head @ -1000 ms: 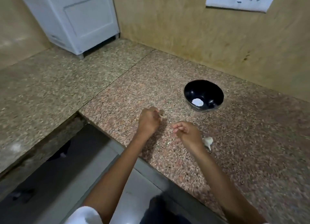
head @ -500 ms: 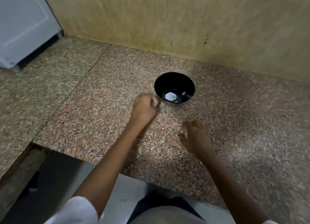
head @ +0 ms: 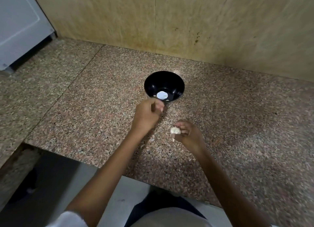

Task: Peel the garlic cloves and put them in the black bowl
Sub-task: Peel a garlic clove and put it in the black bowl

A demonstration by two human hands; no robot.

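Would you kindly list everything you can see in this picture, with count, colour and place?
black bowl: one, black, on the counter, mid-frame; white round patch inside.
garlic: one piece, pale, pinched in the right hand.
peel scraps: a few, pale, on the counter, nearer than the bowl.
counter: one, speckled pinkish granite, under everything.
wall panel: one, tan wood, behind the counter.
cabinet: one, white, far left.
left hand: one, fingers curled, at the bowl's near rim; contents hidden.
right hand: one, holding the garlic.
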